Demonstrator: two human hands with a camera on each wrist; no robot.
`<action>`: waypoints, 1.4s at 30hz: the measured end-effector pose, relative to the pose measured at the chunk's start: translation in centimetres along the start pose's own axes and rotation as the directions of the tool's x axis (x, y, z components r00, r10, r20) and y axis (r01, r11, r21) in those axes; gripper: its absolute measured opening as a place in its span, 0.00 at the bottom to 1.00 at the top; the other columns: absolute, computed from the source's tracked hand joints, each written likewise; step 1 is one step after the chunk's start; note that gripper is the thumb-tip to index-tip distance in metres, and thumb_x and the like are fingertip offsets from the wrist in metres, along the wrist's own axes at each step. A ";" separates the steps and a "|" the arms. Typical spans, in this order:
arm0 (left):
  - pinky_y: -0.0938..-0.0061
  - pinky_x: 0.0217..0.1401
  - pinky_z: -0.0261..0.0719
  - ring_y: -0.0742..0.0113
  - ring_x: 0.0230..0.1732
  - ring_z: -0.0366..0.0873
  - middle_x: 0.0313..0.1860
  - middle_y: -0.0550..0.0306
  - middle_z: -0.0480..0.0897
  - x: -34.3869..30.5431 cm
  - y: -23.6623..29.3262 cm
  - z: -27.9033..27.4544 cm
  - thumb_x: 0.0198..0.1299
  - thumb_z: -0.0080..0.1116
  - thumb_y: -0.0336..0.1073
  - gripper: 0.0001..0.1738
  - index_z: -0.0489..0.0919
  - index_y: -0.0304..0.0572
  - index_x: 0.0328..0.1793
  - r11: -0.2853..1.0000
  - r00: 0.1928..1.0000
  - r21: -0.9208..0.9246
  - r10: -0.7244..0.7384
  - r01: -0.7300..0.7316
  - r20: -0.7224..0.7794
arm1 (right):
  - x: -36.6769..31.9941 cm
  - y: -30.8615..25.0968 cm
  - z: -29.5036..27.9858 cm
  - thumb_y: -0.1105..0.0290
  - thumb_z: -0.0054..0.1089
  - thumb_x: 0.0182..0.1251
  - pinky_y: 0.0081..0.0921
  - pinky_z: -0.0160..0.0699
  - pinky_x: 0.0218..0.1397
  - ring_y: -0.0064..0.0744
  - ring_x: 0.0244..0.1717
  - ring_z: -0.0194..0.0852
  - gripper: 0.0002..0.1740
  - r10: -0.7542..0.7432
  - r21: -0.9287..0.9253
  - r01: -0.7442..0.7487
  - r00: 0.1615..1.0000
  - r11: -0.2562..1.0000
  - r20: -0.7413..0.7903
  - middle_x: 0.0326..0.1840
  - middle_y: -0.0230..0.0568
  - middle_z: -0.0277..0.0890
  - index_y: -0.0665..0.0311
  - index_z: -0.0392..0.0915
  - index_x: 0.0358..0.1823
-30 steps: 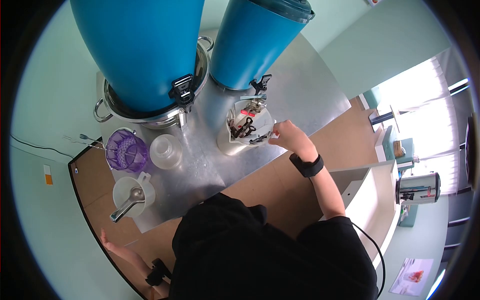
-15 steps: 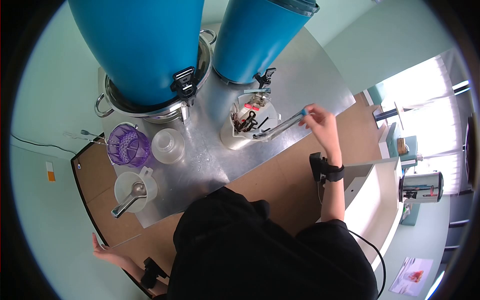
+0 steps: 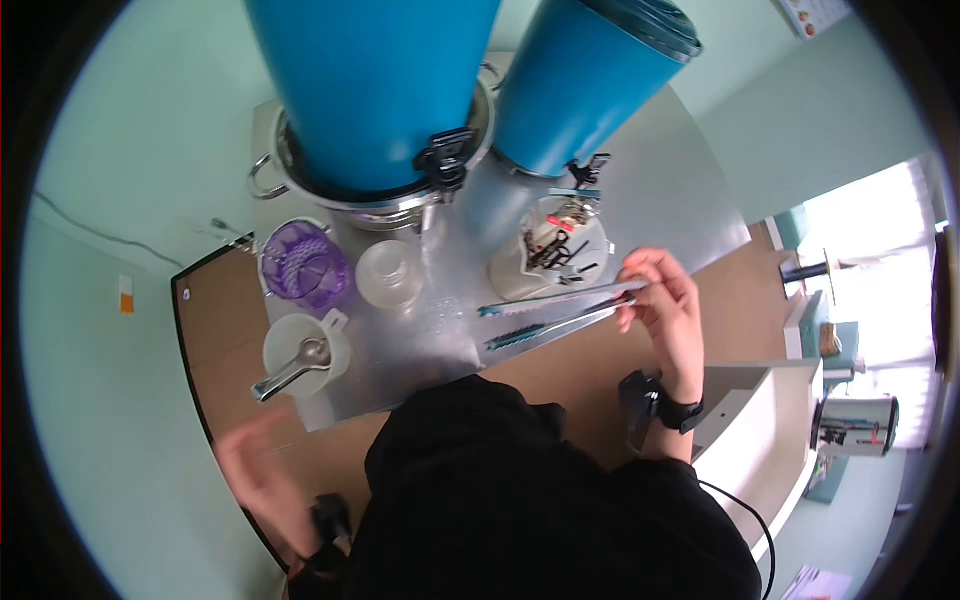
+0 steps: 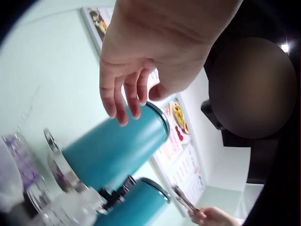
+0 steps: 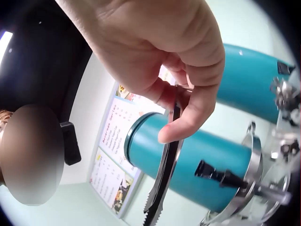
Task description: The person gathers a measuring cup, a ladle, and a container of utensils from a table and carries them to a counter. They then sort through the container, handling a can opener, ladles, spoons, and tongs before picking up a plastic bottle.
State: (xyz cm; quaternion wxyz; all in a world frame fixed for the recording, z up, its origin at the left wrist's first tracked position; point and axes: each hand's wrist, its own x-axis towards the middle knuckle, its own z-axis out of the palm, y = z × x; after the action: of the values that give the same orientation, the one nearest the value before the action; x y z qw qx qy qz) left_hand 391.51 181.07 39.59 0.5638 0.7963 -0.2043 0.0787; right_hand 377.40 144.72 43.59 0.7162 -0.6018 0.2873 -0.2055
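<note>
My right hand [image 3: 668, 310] holds metal tongs [image 3: 560, 298] by their joined end, above the table's front edge. The tongs' two arms are spread and point left, with teal tips in the head view. In the right wrist view, thumb and fingers pinch the tongs [image 5: 167, 169], whose end is toothed. Just beyond is a white pitcher [image 3: 508, 272] with several small utensils in it. My left hand [image 3: 262, 475], blurred in the head view, is off the table's left front corner. The left wrist view shows its fingers [image 4: 134, 101] loosely bent around nothing.
Two tall blue dispensers with black taps [image 3: 445, 160] rise at the back of the steel table [image 3: 660, 190], one over a steel pot [image 3: 275, 150]. On the left are a purple container [image 3: 305, 262], a translucent jar [image 3: 388, 277] and a white measuring cup [image 3: 285, 345] holding a metal scoop [image 3: 300, 368].
My right hand has drawn the tongs out of the white pitcher and brought them nearer, their arms now spread. The left hand has moved toward the table. The head view has shifted.
</note>
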 end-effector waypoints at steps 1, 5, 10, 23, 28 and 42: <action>0.66 0.54 0.74 0.58 0.49 0.77 0.49 0.46 0.77 0.3 1.2 2.1 0.60 0.52 0.28 0.16 0.70 0.34 0.54 0.998 0.988 -0.069 -0.003 0.014 0.157 | -0.1 0.8 1.1 0.84 0.39 0.57 0.20 0.77 0.29 0.25 0.26 0.75 0.16 0.046 0.026 -0.047 0.998 0.999 0.049 0.36 0.39 0.75 0.70 0.71 0.46; 0.67 0.56 0.74 0.60 0.54 0.75 0.62 0.46 0.69 0.9 3.1 7.1 0.50 0.66 0.28 0.33 0.65 0.34 0.63 0.950 0.884 -0.282 0.012 0.136 0.468 | -0.7 3.4 5.0 0.84 0.39 0.54 0.19 0.74 0.23 0.25 0.22 0.73 0.15 0.168 0.094 -0.183 0.975 0.979 0.148 0.38 0.43 0.74 0.72 0.72 0.41; 0.68 0.51 0.77 0.59 0.50 0.78 0.62 0.44 0.68 0.4 1.9 7.3 0.49 0.65 0.22 0.31 0.67 0.34 0.61 0.874 0.844 -0.376 -0.069 0.309 0.533 | -1.7 5.1 6.6 0.85 0.36 0.51 0.17 0.69 0.19 0.25 0.21 0.71 0.17 0.268 0.073 -0.305 0.911 0.950 0.313 0.41 0.47 0.74 0.74 0.73 0.39; 0.72 0.45 0.77 0.60 0.41 0.80 0.41 0.52 0.81 0.4 2.2 5.6 0.43 0.69 0.27 0.21 0.79 0.37 0.47 0.993 0.882 -0.053 0.119 -0.106 0.456 | -2.0 5.7 7.7 0.79 0.35 0.53 0.16 0.63 0.17 0.22 0.15 0.62 0.14 0.341 0.218 -0.454 0.846 0.864 0.409 0.42 0.52 0.73 0.75 0.70 0.37; 0.73 0.45 0.76 0.63 0.39 0.79 0.42 0.53 0.81 -0.1 2.2 5.5 0.48 0.66 0.28 0.18 0.79 0.35 0.47 0.996 0.906 -0.071 -0.018 0.053 0.423 | -2.0 5.9 7.9 0.76 0.42 0.61 0.16 0.66 0.20 0.21 0.20 0.65 0.10 0.304 0.193 -0.413 0.853 0.890 0.424 0.42 0.50 0.73 0.73 0.70 0.41; 0.77 0.45 0.74 0.67 0.40 0.80 0.40 0.53 0.83 -0.9 0.2 5.1 0.53 0.64 0.28 0.15 0.80 0.36 0.48 0.936 0.808 -0.116 -0.218 0.331 0.548 | -2.2 6.7 8.9 0.79 0.59 0.62 0.19 0.77 0.40 0.21 0.35 0.75 0.15 0.014 0.099 -0.047 0.948 0.994 0.318 0.42 0.44 0.76 0.68 0.67 0.48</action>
State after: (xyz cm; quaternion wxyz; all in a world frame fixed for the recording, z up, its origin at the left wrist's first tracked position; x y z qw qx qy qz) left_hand 390.03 176.50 37.67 0.5709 0.7454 -0.2400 -0.2467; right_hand 381.27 154.00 38.36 0.7868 -0.5840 0.1669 -0.1101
